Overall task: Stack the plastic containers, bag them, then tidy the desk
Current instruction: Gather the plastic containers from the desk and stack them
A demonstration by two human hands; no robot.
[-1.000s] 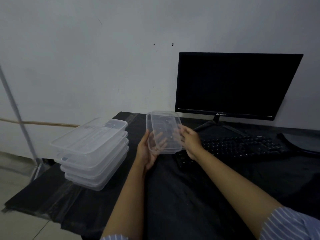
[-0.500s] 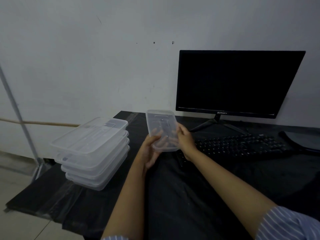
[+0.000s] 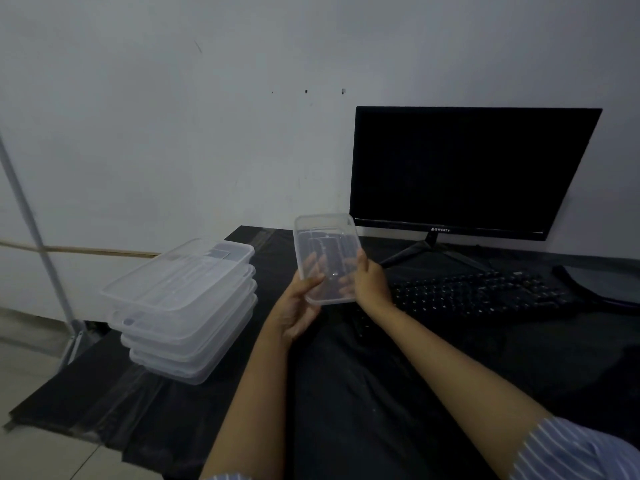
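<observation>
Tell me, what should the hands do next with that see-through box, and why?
Probably carry the small clear container left and set it on top of the stack of containers. The left hand and right hand both hold it up above the black desk, apart from the stack, so it looks like the one box not yet stacked.

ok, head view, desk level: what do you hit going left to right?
Metal pole → stack of lidded containers → left hand → clear container held up in both hands → right hand → keyboard → dark object at the desk's right edge.
</observation>
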